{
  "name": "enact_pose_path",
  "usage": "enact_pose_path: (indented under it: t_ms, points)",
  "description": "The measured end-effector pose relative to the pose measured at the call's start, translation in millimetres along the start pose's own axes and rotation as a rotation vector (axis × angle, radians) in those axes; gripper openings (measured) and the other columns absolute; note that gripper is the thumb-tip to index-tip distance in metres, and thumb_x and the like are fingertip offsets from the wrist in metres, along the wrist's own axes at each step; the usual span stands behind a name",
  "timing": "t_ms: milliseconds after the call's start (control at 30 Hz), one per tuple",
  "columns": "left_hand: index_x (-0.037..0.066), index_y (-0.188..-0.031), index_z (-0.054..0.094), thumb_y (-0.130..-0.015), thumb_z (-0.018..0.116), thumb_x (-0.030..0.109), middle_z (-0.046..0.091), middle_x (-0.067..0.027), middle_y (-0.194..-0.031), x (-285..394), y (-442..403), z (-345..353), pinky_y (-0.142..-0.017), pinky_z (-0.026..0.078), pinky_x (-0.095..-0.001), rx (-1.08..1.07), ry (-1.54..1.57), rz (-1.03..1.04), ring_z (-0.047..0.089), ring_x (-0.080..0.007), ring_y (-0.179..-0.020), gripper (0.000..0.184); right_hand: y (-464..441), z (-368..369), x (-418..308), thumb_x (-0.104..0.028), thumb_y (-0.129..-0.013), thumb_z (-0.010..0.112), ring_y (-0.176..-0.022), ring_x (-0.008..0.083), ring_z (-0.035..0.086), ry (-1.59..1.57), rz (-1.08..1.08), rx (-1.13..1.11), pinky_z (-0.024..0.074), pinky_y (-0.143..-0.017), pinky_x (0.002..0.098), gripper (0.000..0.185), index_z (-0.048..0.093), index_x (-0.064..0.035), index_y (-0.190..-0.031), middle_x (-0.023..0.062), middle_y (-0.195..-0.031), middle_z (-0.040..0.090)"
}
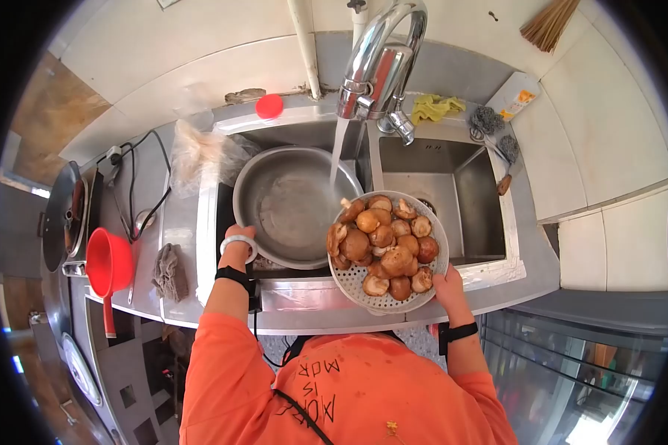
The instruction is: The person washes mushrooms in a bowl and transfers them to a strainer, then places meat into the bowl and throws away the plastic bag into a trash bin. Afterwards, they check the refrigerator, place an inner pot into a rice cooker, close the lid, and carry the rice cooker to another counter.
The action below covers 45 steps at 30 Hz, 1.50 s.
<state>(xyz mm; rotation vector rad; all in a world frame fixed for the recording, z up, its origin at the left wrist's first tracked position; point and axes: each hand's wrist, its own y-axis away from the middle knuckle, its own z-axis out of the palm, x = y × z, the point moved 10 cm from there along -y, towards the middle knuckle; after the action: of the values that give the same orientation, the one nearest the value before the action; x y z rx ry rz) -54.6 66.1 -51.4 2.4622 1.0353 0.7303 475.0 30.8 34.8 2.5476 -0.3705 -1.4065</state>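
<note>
Water runs from the chrome faucet [378,70] into a metal basin [289,256] in the left sink bowl. My left hand [240,239], wearing a pale bangle, is closed on the basin's left rim. A white colander [349,285] full of brown mushrooms [398,259] is held by my right hand [448,286] at its lower right edge. The colander is over the divider and front edge of the sink, overlapping the basin's right side from above. The fingers of both hands are partly hidden by the rims.
On the right is the second sink bowl [464,230]. A yellow-green cloth [436,108], scouring pads [487,119] and a white bottle [518,93] lie behind it. Leftward are a plastic bag [200,152], a red dipper [110,259], a grey rag [169,272] and a red lid [269,107].
</note>
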Motion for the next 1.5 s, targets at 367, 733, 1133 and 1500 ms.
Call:
enact_pose_path:
  t_ms: [367,733,1133,1500]
  points:
    - [0.001,-0.079,0.059,-0.069,0.053,0.015,0.053,-0.0136,-0.104,179.3,143.6,-115.0,-0.072,0.047,-0.0399,0.627,-0.119,0.596,0.055,-0.0330,-0.087,0.017,7.3,3.0,12.4,-0.016,-0.071,0.048,-0.079,0.0350,0.060,0.004,0.199,-0.094,0.0480,-0.067,0.0382,0.032,0.052,0.0044,-0.096,0.0234,-0.083,0.060]
    - [0.002,-0.067,0.051,-0.064,0.055,0.003,0.052,-0.0086,-0.112,191.1,263.1,-175.7,-0.072,0.047,-0.0370,1.081,-0.276,1.103,0.051,-0.0288,-0.100,0.005,1.5,-5.0,-4.1,-0.018,-0.067,0.050,-0.081,0.0394,0.056,0.263,-0.052,-0.062,0.0437,-0.074,0.0406,0.032,0.057,0.0006,-0.092,0.0237,-0.082,0.059]
    - [-0.001,-0.078,0.056,-0.067,0.049,0.004,0.059,-0.0142,-0.097,88.3,137.4,-122.9,-0.070,0.046,-0.0360,0.913,0.297,0.777,0.056,-0.0322,-0.082,0.014,-11.0,-5.1,-26.6,-0.009,-0.069,0.047,-0.062,0.0152,0.058,-0.380,0.200,-0.014,0.0469,-0.043,0.0265,0.025,0.056,-0.0001,-0.091,0.0070,-0.075,0.058]
    - [-0.002,-0.103,0.054,-0.072,0.054,0.018,0.059,-0.0220,-0.093,-17.8,2.4,6.0,-0.075,0.045,-0.0397,0.046,0.308,0.117,0.058,-0.0356,-0.088,0.036,-44.8,66.1,-209.4,-0.029,-0.065,0.064,-0.087,0.0342,0.055,0.275,-0.595,0.130,0.0436,-0.077,0.0397,0.066,0.041,-0.0024,-0.120,0.0236,-0.095,0.053]
